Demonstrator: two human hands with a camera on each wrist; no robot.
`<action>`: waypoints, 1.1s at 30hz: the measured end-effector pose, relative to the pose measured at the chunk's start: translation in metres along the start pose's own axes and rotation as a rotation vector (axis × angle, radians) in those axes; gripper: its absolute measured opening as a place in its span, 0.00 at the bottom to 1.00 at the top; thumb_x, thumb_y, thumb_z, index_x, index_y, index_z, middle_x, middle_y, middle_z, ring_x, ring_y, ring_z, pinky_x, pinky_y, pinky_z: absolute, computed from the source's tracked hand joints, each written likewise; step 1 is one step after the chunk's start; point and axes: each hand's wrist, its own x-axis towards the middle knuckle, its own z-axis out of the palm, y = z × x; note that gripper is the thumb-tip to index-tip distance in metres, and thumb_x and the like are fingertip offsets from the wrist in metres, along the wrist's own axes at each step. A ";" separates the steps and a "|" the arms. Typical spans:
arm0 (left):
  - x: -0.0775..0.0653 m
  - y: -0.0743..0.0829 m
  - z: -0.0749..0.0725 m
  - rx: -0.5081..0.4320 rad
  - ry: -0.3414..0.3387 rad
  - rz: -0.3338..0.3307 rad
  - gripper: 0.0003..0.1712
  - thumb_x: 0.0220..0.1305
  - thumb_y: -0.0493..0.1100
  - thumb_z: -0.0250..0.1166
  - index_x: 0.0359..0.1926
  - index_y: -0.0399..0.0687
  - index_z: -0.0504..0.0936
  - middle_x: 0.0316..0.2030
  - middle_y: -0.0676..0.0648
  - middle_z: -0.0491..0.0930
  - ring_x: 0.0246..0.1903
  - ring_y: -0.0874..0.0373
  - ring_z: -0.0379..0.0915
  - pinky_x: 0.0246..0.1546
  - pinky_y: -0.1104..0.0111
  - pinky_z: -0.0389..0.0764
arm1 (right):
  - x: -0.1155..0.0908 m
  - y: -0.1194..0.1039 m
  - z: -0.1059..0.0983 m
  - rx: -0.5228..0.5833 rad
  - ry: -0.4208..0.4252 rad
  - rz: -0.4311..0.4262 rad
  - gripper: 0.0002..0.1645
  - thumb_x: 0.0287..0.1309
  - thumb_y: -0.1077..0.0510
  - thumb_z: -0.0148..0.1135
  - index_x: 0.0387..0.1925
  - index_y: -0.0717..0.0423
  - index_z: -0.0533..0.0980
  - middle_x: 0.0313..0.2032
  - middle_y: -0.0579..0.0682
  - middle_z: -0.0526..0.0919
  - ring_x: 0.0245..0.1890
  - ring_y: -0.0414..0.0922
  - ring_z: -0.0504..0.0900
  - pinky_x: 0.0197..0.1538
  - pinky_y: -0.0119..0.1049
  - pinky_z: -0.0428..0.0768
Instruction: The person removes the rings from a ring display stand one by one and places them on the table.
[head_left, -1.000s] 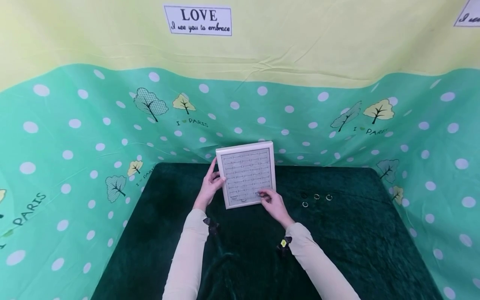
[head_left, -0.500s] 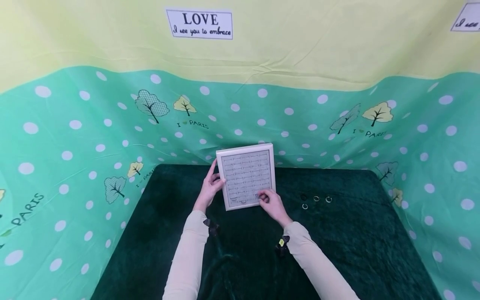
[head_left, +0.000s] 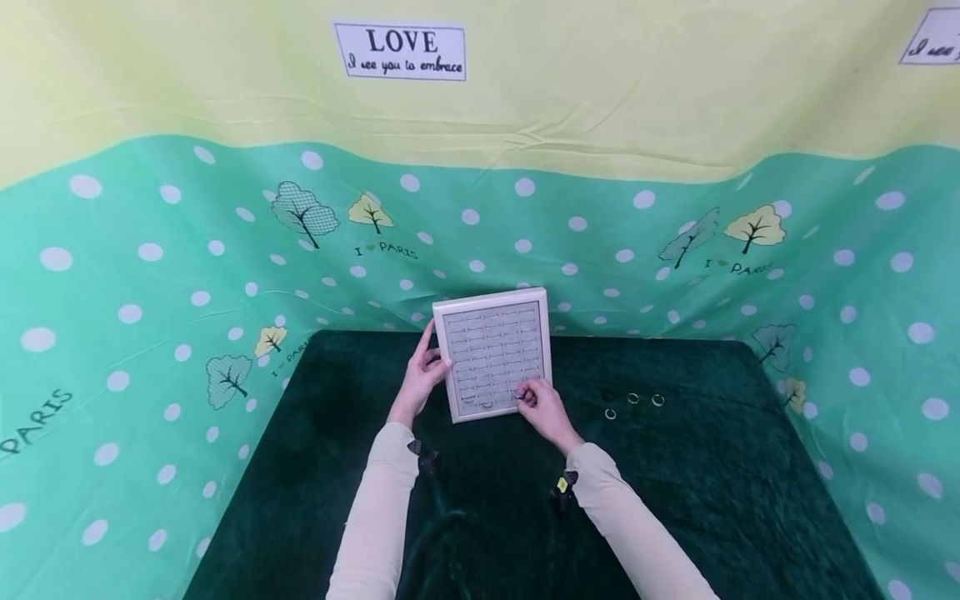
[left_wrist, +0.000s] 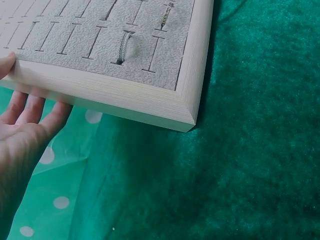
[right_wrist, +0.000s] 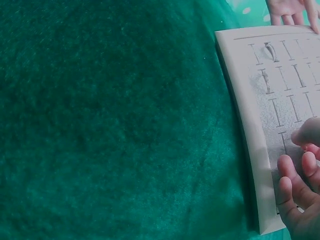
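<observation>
Left hand is clamped on the tilted tray; low on it, a ring (barely visible) is pinched by the right hand, seemingly being slotted: next, gentle pressure is called for. Rightward, loose rings are strewn on cloth.

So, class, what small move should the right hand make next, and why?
Probably press what looks like a small metal ring down into the pale-framed, grey-fabric display tray: the right hand seems to pinch it there, two slim metal rings already stand lodged in the fabric, and the left hand grips the tray's edge.
</observation>
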 end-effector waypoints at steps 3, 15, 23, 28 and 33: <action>0.003 -0.008 -0.001 0.003 0.012 0.009 0.47 0.67 0.29 0.58 0.75 0.74 0.50 0.53 0.33 0.71 0.47 0.46 0.77 0.52 0.50 0.74 | -0.001 0.004 0.000 -0.003 0.011 -0.023 0.08 0.48 0.70 0.64 0.26 0.58 0.73 0.30 0.49 0.71 0.30 0.44 0.72 0.35 0.35 0.74; 0.003 -0.009 0.000 0.009 0.019 0.013 0.47 0.67 0.29 0.58 0.74 0.75 0.51 0.52 0.33 0.72 0.47 0.47 0.77 0.52 0.50 0.74 | -0.010 0.004 -0.004 0.073 -0.001 -0.020 0.07 0.50 0.70 0.65 0.27 0.60 0.75 0.32 0.53 0.73 0.31 0.47 0.75 0.36 0.38 0.77; 0.001 -0.006 0.000 0.011 0.041 -0.021 0.47 0.67 0.30 0.59 0.75 0.75 0.50 0.53 0.34 0.71 0.47 0.48 0.76 0.52 0.52 0.74 | -0.016 0.008 -0.009 0.087 -0.020 0.046 0.05 0.52 0.70 0.64 0.29 0.61 0.75 0.33 0.52 0.74 0.32 0.46 0.75 0.39 0.46 0.78; 0.002 -0.007 0.000 -0.001 0.033 -0.022 0.47 0.67 0.29 0.58 0.75 0.72 0.48 0.55 0.33 0.70 0.48 0.47 0.76 0.53 0.49 0.72 | -0.021 0.012 -0.012 0.118 -0.041 0.107 0.05 0.55 0.68 0.65 0.30 0.59 0.76 0.34 0.51 0.74 0.33 0.46 0.74 0.40 0.43 0.76; 0.002 -0.007 0.002 0.005 0.048 -0.035 0.47 0.67 0.29 0.58 0.74 0.75 0.50 0.54 0.35 0.71 0.47 0.49 0.77 0.52 0.51 0.74 | -0.026 0.017 -0.015 0.109 -0.052 0.117 0.03 0.56 0.67 0.64 0.31 0.61 0.76 0.34 0.50 0.74 0.34 0.46 0.75 0.41 0.39 0.76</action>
